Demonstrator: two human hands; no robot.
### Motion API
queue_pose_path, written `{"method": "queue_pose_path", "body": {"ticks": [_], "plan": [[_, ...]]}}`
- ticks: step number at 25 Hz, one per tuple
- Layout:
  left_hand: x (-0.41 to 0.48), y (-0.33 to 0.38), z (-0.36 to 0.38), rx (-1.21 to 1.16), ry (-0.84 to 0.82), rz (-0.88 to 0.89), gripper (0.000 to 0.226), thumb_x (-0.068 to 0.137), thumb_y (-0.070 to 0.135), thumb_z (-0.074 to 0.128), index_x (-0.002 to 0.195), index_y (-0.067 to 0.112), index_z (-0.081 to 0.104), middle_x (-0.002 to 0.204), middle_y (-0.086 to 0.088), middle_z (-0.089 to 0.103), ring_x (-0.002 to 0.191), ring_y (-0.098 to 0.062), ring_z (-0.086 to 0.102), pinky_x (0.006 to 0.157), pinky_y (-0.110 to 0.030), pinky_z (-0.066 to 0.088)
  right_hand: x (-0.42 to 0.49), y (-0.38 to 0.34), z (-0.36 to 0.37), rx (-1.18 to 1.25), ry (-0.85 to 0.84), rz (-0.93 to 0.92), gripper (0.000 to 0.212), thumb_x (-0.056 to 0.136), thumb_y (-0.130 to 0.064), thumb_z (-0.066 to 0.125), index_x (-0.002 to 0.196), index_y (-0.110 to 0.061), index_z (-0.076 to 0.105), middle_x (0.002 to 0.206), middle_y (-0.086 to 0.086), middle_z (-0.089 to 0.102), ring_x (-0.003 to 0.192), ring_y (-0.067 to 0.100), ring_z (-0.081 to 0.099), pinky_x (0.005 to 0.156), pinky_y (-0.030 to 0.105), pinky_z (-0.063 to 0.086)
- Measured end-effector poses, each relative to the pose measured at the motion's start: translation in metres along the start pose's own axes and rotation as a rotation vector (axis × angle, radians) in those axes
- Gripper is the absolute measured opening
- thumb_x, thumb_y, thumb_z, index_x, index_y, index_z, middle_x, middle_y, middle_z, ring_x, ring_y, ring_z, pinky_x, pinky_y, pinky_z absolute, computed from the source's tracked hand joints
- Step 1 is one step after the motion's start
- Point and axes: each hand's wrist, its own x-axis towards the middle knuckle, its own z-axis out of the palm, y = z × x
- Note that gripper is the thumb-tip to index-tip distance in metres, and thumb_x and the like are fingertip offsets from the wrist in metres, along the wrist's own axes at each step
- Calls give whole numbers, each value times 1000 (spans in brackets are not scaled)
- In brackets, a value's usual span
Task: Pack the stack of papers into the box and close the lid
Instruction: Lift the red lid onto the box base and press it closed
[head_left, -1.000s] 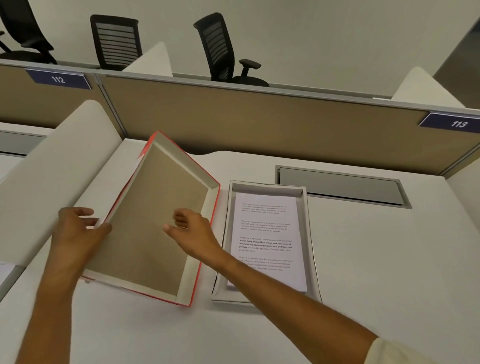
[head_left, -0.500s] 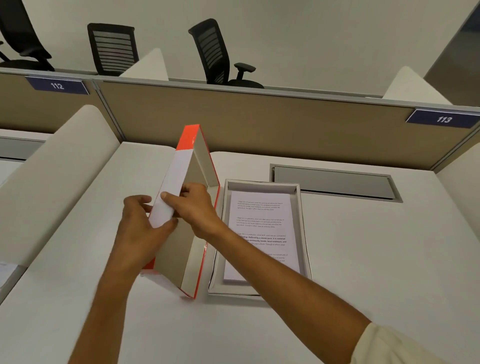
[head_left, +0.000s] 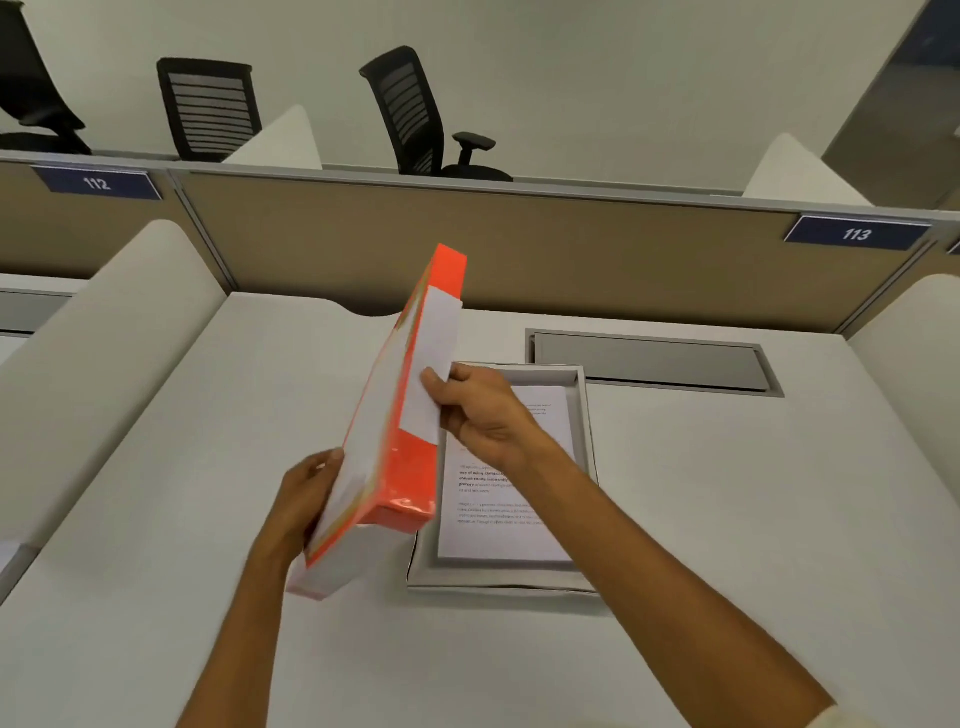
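Head view: left hand (head_left: 306, 499) and right hand (head_left: 483, 410) clamp tilted lid (head_left: 410, 467) beside box (head_left: 584, 415).

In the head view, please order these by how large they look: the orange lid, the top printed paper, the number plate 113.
1. Orange lid, held nearer the camera, so its lead is unsure.
2. Top printed paper, partly hidden.
3. Number plate 113, farther away.

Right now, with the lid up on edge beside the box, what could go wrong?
The lid is tilted on edge between the left hand and right hand, so it could slip. Lowered skewed, its rim might catch the box wall or crumple the papers inside.
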Motion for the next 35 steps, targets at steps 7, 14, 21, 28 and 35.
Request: {"method": "queue_pose_path", "body": {"ticks": [7, 14, 21, 28, 35], "plan": [[-19, -21, 54, -327, -87, -51, 42, 94, 47, 52, 121, 19, 66, 114, -13, 73, 101, -36, 70, 84, -48, 58, -54, -10, -125, -135, -53, 37, 39, 93, -20, 57, 126, 0, 57, 118, 14, 68, 101, 25, 69, 83, 36, 59], [-16, -12, 111, 266, 13, 308, 43, 100, 41, 39, 143, 33, 42, 108, 10, 60, 86, -10, 61, 80, -29, 55, -68, 57, -193, -724, 464, 66, 69, 94, -63, 28, 153, -28, 15, 147, 4, 36, 128, 27, 48, 99, 37, 40], [11, -28, 131, 524, 85, 384, 52, 100, 43, 37, 150, 29, 31, 115, -14, 55, 98, -22, 58, 90, -40, 51, -35, 107, -247, -809, 600, -9, 79, 79, -83, 16, 125, -25, 45, 99, 15, 54, 78, 20, 58, 66, 32, 51], [26, -32, 132, 522, 126, 415, 52, 100, 42, 37, 149, 28, 33, 109, -12, 52, 90, -23, 59, 82, -37, 55, -10, 121, -260, -797, 603, -25, 76, 86, -76, 18, 135, -24, 43, 93, 11, 52, 76, 21, 57, 63, 28, 49], [38, -44, 123, 542, 116, 341, 53, 99, 44, 36, 149, 26, 34, 109, -20, 56, 88, -28, 61, 82, -42, 57, -2, 134, -260, -810, 597, -27, 90, 75, -87, 15, 133, -25, 44, 98, 16, 58, 78, 23, 62, 66, 29, 53]]}}
